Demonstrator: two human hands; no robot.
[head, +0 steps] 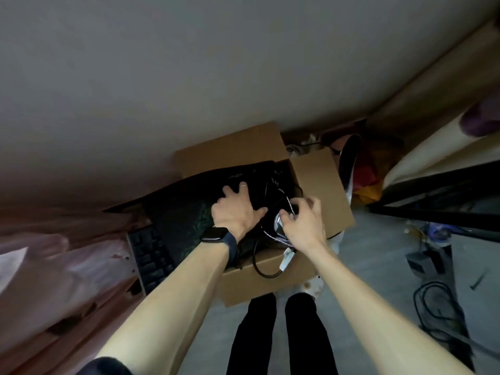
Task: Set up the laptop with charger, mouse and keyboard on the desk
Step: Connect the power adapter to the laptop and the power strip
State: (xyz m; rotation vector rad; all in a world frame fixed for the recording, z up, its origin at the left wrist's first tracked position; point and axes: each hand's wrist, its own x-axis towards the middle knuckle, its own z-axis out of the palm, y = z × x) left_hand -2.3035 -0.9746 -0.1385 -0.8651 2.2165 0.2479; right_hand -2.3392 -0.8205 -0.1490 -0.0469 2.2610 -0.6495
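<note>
An open cardboard box (322, 185) stands on the floor against the wall. Inside it lies a dark flat laptop (189, 209) with a faint green pattern on its lid. My left hand (235, 209), a dark watch on its wrist, rests flat on the laptop. My right hand (300, 220) pinches a bundle of black and white cables (270, 234) around a small shiny object in the box; what that object is I cannot tell. A black cable loop and a white plug (286, 259) hang over the box's front edge. A black keyboard (150, 255) sticks out at the box's left side.
Pink fabric (54, 253) lies to the left of the box. A dark desk edge (443, 201) runs along the right, with black cables (438, 307) coiled on the grey floor below it. Coloured clutter (365, 177) sits behind the box. My legs (278, 334) stand just before the box.
</note>
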